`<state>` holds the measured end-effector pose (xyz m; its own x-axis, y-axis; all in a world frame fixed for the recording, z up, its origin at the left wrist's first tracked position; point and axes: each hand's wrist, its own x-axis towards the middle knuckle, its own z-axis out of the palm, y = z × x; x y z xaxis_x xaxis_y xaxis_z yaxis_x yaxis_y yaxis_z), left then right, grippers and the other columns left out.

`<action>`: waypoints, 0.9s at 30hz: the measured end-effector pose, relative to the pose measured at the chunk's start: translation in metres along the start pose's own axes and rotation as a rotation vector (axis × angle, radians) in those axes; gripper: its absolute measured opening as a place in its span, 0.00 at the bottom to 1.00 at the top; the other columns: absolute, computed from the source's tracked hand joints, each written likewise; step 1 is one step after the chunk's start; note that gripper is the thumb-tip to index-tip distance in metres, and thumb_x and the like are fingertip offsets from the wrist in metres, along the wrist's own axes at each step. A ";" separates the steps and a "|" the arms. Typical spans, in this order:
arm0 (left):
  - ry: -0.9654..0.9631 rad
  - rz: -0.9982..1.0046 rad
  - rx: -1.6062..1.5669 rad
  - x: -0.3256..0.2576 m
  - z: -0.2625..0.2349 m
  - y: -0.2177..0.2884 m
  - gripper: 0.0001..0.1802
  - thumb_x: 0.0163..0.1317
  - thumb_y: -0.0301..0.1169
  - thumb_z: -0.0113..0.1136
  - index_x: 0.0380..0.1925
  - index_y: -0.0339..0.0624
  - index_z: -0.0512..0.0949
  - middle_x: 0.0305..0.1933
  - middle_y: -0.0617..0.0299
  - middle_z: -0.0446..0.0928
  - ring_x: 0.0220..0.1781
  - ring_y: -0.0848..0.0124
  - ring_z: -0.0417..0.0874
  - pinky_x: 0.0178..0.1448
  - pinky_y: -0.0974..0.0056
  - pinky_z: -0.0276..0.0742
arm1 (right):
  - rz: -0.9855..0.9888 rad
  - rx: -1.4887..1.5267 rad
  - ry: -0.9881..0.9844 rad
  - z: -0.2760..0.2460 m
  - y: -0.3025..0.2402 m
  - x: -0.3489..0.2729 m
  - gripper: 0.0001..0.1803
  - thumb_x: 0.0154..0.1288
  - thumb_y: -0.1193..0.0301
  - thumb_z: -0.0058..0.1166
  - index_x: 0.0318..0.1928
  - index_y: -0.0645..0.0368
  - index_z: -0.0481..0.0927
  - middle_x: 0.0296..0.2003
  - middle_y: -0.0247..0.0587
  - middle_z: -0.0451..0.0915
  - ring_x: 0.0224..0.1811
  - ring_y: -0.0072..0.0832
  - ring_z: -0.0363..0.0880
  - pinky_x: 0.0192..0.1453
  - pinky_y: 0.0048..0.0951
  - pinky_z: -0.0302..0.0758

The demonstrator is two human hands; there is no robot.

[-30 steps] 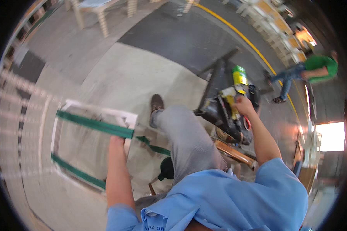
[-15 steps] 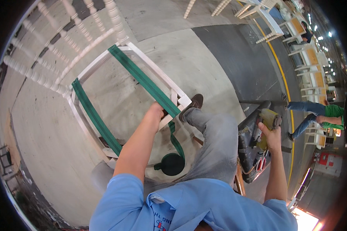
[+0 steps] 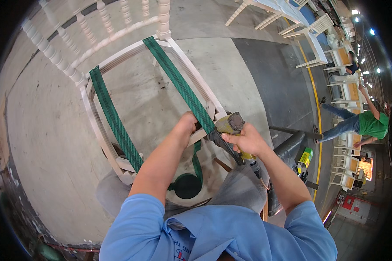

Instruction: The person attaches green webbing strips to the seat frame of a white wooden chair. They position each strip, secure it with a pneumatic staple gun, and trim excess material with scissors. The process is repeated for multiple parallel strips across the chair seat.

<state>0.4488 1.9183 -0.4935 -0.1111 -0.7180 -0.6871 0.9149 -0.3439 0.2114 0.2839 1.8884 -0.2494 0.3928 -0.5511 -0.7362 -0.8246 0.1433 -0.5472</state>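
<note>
A white chair frame (image 3: 197, 78) stands before me, with two green webbing straps (image 3: 178, 82) stretched across its seat opening. My left hand (image 3: 189, 123) is closed at the near rail, beside the right strap; what its fingers hold is hidden, though something dark shows by them. In my right hand (image 3: 249, 140) is a yellow-green staple gun (image 3: 231, 123) with a hose at its end. Its dark nose meets the near end of the right strap at the frame's corner. Below the rail hangs loose webbing (image 3: 197, 163), leading to a green webbing roll (image 3: 187, 186) between my legs.
White turned spindles (image 3: 104, 17) rise at the chair's far side. On my right are a black padded surface (image 3: 287, 152) and a green-yellow box (image 3: 305, 159). A person in a green shirt (image 3: 372, 125) walks past rows of white chairs (image 3: 348, 93).
My right hand has brought the staple gun from the black padded surface at the right over to the right strap's near end. My left hand stays at the rail.
</note>
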 end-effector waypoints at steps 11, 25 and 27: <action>-0.031 0.041 -0.033 -0.007 0.002 0.002 0.12 0.73 0.23 0.57 0.47 0.25 0.86 0.42 0.40 0.88 0.35 0.50 0.92 0.38 0.46 0.92 | -0.014 -0.072 0.024 0.011 -0.006 -0.003 0.21 0.68 0.60 0.73 0.53 0.62 0.85 0.29 0.33 0.84 0.23 0.22 0.78 0.29 0.31 0.77; 0.025 -0.013 0.351 0.008 -0.008 -0.001 0.14 0.72 0.32 0.62 0.47 0.32 0.88 0.45 0.43 0.90 0.40 0.48 0.92 0.42 0.44 0.89 | -0.107 0.072 0.012 0.014 -0.004 -0.021 0.21 0.69 0.59 0.73 0.51 0.62 0.85 0.29 0.31 0.83 0.23 0.20 0.78 0.27 0.28 0.75; 0.041 -0.033 0.605 -0.005 -0.010 0.001 0.15 0.72 0.35 0.64 0.47 0.33 0.88 0.46 0.44 0.90 0.41 0.48 0.92 0.44 0.44 0.88 | -0.095 0.088 0.076 -0.001 -0.004 -0.032 0.20 0.70 0.59 0.73 0.50 0.62 0.85 0.29 0.31 0.83 0.23 0.19 0.78 0.26 0.27 0.74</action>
<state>0.4537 1.9278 -0.4965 -0.1091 -0.6814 -0.7238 0.5266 -0.6571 0.5393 0.2737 1.9046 -0.2231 0.4327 -0.6260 -0.6488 -0.7447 0.1575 -0.6486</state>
